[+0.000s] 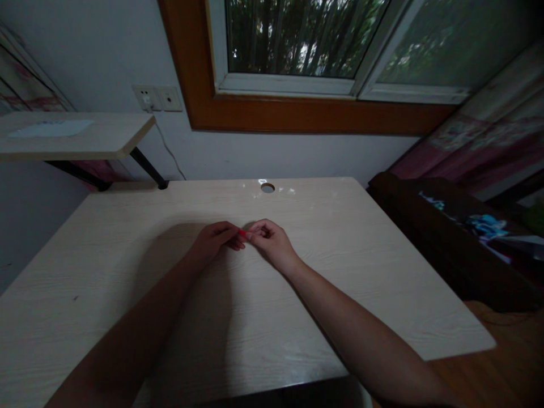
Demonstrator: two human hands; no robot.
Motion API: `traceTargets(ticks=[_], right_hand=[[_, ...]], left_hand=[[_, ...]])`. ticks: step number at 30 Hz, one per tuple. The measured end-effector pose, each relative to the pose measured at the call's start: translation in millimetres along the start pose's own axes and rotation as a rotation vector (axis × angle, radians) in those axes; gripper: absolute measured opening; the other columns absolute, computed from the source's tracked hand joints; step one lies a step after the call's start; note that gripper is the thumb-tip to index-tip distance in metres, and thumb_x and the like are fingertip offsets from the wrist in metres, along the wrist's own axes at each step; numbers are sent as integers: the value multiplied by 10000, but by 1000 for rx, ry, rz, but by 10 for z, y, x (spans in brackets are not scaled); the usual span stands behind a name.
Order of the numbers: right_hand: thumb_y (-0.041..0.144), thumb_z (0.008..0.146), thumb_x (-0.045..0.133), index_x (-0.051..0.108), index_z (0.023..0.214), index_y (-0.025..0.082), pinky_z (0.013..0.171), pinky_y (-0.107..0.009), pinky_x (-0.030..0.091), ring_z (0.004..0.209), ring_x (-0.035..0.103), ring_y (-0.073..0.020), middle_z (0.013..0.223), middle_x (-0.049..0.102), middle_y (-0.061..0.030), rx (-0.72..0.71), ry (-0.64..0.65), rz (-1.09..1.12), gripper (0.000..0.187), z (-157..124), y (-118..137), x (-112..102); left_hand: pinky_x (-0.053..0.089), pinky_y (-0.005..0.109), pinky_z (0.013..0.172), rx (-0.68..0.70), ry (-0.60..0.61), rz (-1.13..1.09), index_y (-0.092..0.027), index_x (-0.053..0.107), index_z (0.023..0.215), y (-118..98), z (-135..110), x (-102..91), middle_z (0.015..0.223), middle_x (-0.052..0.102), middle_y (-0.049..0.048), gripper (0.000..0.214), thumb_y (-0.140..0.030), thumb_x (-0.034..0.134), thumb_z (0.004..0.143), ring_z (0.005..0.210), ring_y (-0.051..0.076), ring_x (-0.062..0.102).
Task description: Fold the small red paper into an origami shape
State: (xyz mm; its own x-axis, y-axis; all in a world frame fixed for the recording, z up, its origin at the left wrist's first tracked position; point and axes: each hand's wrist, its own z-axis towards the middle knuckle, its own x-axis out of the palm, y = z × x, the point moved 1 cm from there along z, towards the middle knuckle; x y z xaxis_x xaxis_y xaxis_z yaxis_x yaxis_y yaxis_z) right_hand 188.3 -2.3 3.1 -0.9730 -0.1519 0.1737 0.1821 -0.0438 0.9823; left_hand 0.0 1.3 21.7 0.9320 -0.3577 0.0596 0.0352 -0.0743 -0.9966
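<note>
Between my two hands is a small red piece (242,233), too small and dim for me to tell its kind. My left hand (217,234) pinches it from the left with thumb and forefinger. From the right, the thumb and fingertips of my right hand (268,238) close on its other end. Both hands are just over the middle of a pale wood-grain desk (340,255). Most of the red piece is hidden by my fingertips.
Near the desk's back edge is a round cable hole (267,188). A raised shelf (76,141) on black legs stands at the back left, with a white sheet (51,128) on it. A dark brown piece of furniture (446,243) is at the right, below a curtain (480,136).
</note>
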Motion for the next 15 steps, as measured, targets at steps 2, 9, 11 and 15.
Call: traceTargets(ticks=[2,9,11,15], right_hand=[[358,690,835,665,814,200,653,-274,447,647,565,-120,746,664,7,1,-5,4,264,2,-4,-5],[372,682,841,660,808,194,632,-270,439,615,556,-116,703,653,15,-3,-10,-20,283,-2,27,10],[380,680,842,658,813,196,639,-274,450,619,568,-120,710,659,12,1,7,-17,293,-5,27,17],[397,682,837,654,812,202,644,-278,468,635,597,-134,726,675,2,7,27,-45,297,-21,23,21]], left_hand=[[590,328,713,4,-15,-8,-126,706,888,3,2,-1,850,764,112,323,-442,640,884,718,194,716],[584,314,706,51,-63,52,-138,683,865,-15,20,20,778,752,80,325,-463,672,856,696,179,705],[580,305,696,61,-53,119,-149,674,857,-15,25,30,732,743,55,305,-446,728,811,671,170,700],[578,299,661,64,-35,211,-161,665,844,20,38,29,686,734,40,305,-452,739,790,633,168,694]])
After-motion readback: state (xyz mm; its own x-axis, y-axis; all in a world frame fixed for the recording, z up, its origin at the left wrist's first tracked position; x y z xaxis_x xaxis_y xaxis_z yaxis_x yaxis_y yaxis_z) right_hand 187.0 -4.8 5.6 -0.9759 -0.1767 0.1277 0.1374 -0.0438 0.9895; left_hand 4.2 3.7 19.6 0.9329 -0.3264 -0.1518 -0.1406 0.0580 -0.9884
